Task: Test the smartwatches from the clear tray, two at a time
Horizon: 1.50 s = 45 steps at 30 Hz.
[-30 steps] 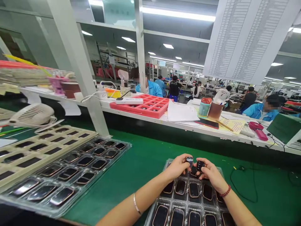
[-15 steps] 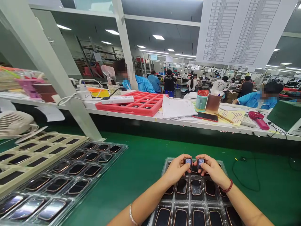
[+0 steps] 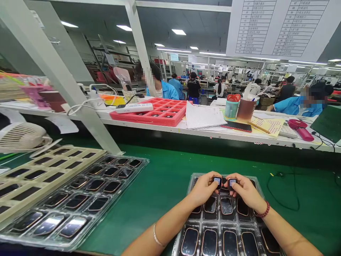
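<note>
My left hand (image 3: 204,188) is closed on a small smartwatch case (image 3: 217,182) whose lit screen shows a QR code. A matching watch case (image 3: 232,183), also lit with a code, is gripped in my right hand (image 3: 246,192). Both are held side by side, slightly apart, thumbs at the screens. Beneath them lies a clear plastic tray (image 3: 200,224) with rows of dark-screened, gold-rimmed watch cases (image 3: 209,242). My hands and forearms cover part of its far rows.
At left are another clear tray (image 3: 92,222) of watch cases and a beige tray (image 3: 57,170). A white fan (image 3: 22,137) stands beside them. The shelf ahead holds a red foam tray (image 3: 149,119), papers (image 3: 204,115), cups and a phone (image 3: 236,126). A cable (image 3: 283,206) lies at right. Co-workers sit beyond.
The whole view has shifted a little, so the trays at left and my hands appear further right. Both watch cases stay in my hands with their codes lit.
</note>
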Each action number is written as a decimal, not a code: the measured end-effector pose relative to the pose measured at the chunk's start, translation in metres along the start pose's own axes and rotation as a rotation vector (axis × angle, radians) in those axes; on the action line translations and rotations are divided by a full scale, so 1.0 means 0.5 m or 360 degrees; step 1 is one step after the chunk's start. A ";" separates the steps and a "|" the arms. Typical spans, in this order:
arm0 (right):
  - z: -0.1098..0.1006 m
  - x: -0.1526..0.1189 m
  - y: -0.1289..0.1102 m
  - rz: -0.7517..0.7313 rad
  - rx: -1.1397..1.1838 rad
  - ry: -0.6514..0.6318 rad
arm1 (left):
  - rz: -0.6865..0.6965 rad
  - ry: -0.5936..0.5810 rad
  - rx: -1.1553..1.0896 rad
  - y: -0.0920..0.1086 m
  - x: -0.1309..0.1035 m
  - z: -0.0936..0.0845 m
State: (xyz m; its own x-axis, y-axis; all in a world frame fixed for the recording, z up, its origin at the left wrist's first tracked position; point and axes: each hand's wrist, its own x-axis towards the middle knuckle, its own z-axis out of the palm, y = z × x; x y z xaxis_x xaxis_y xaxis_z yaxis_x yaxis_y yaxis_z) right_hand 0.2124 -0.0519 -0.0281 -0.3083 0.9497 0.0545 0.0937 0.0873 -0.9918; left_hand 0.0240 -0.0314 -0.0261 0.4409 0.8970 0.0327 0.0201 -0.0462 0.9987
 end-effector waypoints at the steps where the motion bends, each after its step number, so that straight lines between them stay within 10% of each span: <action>1: 0.000 0.000 0.000 -0.0002 -0.0001 0.0002 | 0.0005 -0.0007 0.0002 0.000 0.000 0.000; 45: 0.002 -0.009 -0.008 -0.0092 -0.0092 -0.0105 | 0.0110 0.0020 0.0127 -0.013 -0.006 -0.005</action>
State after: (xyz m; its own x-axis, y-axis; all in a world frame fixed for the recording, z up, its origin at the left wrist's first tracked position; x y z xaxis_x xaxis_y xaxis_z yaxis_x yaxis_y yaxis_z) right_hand 0.2123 -0.0572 -0.0243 -0.3764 0.9208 0.1019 0.1279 0.1606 -0.9787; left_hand 0.0201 -0.0326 -0.0328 0.4325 0.8958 0.1022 0.0617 -0.1426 0.9879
